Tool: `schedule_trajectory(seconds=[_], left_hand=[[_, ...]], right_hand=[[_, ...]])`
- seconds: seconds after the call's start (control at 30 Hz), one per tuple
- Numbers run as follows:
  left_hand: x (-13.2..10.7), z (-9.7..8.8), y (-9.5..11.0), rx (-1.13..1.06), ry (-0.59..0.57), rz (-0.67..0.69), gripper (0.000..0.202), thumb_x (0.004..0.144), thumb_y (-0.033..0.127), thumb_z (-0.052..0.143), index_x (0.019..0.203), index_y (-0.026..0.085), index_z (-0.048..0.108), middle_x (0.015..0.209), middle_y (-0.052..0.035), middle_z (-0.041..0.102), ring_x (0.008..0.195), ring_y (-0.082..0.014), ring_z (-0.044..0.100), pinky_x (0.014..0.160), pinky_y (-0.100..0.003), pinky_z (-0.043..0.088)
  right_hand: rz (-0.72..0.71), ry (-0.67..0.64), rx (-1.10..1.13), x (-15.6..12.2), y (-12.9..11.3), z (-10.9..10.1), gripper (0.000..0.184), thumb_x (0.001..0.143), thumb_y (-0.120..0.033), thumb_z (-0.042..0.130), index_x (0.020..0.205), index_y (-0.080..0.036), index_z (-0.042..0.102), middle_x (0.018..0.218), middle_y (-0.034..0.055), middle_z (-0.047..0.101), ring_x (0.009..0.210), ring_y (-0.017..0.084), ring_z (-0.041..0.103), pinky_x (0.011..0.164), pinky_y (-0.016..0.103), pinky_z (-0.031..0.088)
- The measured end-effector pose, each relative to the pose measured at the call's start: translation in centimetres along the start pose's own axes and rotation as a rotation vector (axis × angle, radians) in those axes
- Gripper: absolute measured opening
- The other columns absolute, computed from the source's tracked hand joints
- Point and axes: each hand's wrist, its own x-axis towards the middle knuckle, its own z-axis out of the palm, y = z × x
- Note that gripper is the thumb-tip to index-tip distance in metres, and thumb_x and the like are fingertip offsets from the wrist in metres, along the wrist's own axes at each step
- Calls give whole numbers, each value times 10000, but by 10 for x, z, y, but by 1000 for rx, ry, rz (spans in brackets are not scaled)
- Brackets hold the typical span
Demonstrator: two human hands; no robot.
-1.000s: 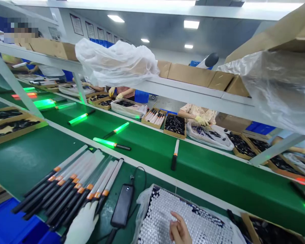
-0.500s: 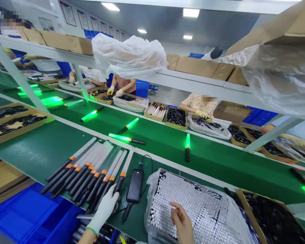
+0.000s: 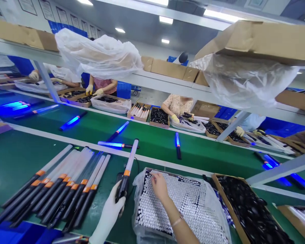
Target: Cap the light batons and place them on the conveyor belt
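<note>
Left hand [image 3: 108, 213] lifts a light stick [image 3: 127, 173]; belt lights [image 3: 73, 121] now blue.

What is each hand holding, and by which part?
The gloved left hand grips a light stick by its black handle, below the orange band. The bare right hand holds nothing visible, touching bagged silver cylinders.

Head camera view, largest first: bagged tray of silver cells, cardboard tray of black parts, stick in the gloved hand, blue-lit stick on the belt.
Bagged tray of silver cells and cardboard tray of black parts look alike. Next the stick in the gloved hand; last the blue-lit stick, though farther off.
</note>
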Motion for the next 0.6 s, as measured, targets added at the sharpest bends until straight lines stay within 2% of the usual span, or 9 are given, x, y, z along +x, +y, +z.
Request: schedule_trajectory(seconds=[0.07,0.17,0.27,0.4,0.5,0.6], left_hand=[[-2,5,-1,-4,-10,-15,803,672,348,557,1409,164,297,421,112,437,346,-113,377,352,-206,323],[-5,5,-8,-20,-13,-37,838,658,384,564,1412,153,279,384,117,407,319,-114,351,330,-202,288],[-8,2,-14,-36,5,-60,854,649,396,577,1407,142,277,396,103,435,324,-107,344,328,-202,278],[-10,7,-14,-117,2,-103,921,628,403,625,1426,150,243,401,112,420,325,-114,355,319,-212,288],[-8,20,-5,-168,-11,-74,894,622,424,678,1408,193,321,437,101,463,324,-109,359,308,-218,297],[-11,31,12,-219,54,27,719,649,445,713,1305,251,495,511,63,561,368,-127,460,352,-243,389]], right_hand=[[-42,-32,-106,25,-8,7,361,882,-134,404,1083,-197,697,1024,62,628,1001,172,568,879,250,431],[-64,-141,-253,51,-10,10,220,841,-124,538,935,-189,725,1000,59,631,1031,187,540,873,254,418],[-61,-274,-371,65,-8,8,98,837,-183,606,831,-140,694,994,71,636,1040,185,542,907,308,431],[-17,-373,-474,71,-10,7,162,891,-259,574,918,-113,638,1066,59,620,1054,168,562,932,379,465],[28,-386,-494,72,-17,9,176,890,-262,583,958,-106,628,1097,68,618,1047,165,579,934,379,481],[40,-360,-441,73,-25,4,138,871,-202,599,945,-95,643,1093,77,633,1062,175,585,952,394,477]])
